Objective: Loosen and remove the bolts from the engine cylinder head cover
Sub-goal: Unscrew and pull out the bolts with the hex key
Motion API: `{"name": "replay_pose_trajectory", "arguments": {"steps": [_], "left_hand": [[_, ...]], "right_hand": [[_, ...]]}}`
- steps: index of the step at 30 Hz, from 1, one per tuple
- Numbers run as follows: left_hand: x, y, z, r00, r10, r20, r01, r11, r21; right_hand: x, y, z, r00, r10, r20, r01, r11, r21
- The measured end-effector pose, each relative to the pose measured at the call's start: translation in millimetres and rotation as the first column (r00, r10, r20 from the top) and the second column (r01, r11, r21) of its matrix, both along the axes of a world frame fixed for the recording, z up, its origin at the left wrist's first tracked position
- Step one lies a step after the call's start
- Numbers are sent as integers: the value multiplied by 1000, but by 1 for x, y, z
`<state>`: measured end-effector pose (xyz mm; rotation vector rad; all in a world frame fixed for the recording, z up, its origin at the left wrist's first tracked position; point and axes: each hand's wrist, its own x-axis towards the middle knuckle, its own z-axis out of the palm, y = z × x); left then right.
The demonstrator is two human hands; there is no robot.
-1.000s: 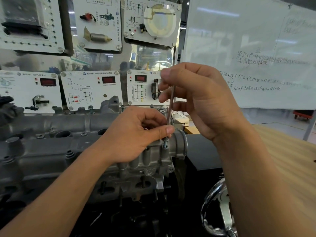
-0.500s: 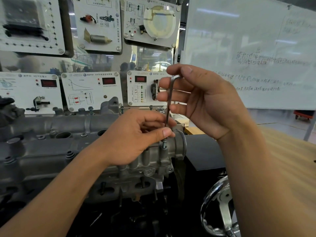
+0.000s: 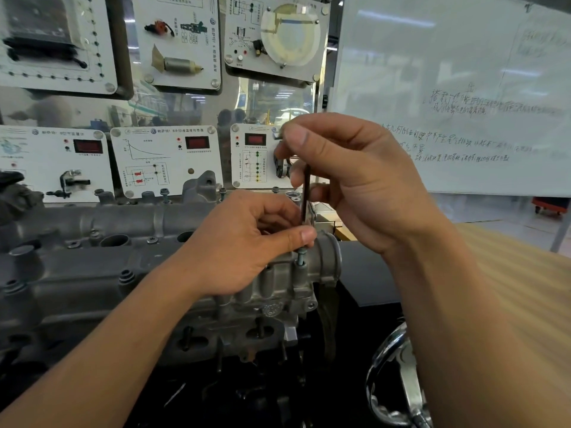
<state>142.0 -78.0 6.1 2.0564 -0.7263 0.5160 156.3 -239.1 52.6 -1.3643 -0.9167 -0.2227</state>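
Observation:
The grey cylinder head cover [image 3: 92, 273] stretches across the left and centre. At its right end a bolt [image 3: 301, 257] stands partly raised out of its hole. A thin dark hex key [image 3: 306, 193] stands upright on that bolt. My right hand [image 3: 349, 177] grips the key's upper part, its short arm poking out by the thumb. My left hand [image 3: 247, 245] rests on the cover and pinches the key's lower end just above the bolt head. More bolts [image 3: 164, 193] sit along the cover's far edge.
White training panels [image 3: 167, 159] with red displays hang right behind the engine. A whiteboard [image 3: 463, 97] fills the upper right. A wooden table [image 3: 525, 288] lies to the right, and a chrome handwheel [image 3: 398, 381] sits below the engine's right end.
My right hand has turned the hex key: its short arm swung round from behind the fingers to poke out left of the thumb. My left hand stays at the bolt.

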Motion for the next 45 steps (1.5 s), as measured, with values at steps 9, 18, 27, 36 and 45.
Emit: {"name": "replay_pose_trajectory", "arguments": {"steps": [9, 18, 27, 36, 45], "left_hand": [[1, -2, 0, 999, 39, 12, -38, 999, -33], [1, 1, -1, 998, 48, 52, -47, 999, -17], [1, 1, 0, 998, 6, 57, -4, 999, -36], [-1, 4, 2, 994, -50, -97, 60, 993, 97], [-1, 1, 0, 998, 14, -56, -12, 999, 46]], "right_hand": [[8, -10, -1, 995, 86, 48, -84, 995, -44], [19, -11, -11, 970, -157, 188, 193, 962, -194], [12, -2, -9, 926, -175, 335, 289, 899, -329], [12, -10, -5, 943, -203, 263, 269, 931, -247], [9, -6, -1, 937, -335, 97, 342, 937, -73]]}}
